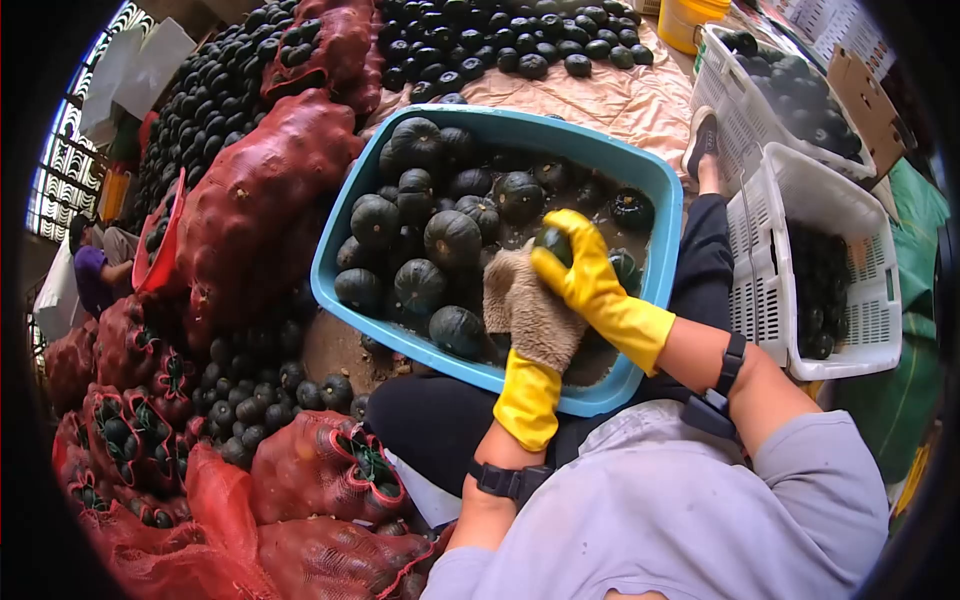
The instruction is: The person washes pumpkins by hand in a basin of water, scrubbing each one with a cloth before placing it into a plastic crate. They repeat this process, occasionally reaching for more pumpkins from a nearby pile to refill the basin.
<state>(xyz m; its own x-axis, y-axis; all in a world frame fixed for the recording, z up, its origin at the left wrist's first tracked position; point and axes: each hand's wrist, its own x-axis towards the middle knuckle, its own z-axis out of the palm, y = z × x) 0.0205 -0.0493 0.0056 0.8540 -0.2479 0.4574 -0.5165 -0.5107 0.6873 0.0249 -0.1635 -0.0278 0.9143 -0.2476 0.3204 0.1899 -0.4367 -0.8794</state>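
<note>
In front of me is a blue plastic tub point(335, 285) of murky water with several dark green pumpkins point(452, 238) in it. My right hand point(585, 265), in a yellow rubber glove, is closed around a small dark green pumpkin point(553, 246) above the water. My left hand point(528, 398), gloved too, presses a brown fluffy cloth point(532, 310) against the pumpkin's left side. That cloth covers the left fingers.
Red mesh sacks point(265, 190) of pumpkins and loose pumpkins point(255, 395) lie at the left. More pumpkins point(510, 45) are spread on a sheet point(610, 100) behind the tub. White crates point(840, 330) with pumpkins stand at the right. Another person point(95, 275) sits far left.
</note>
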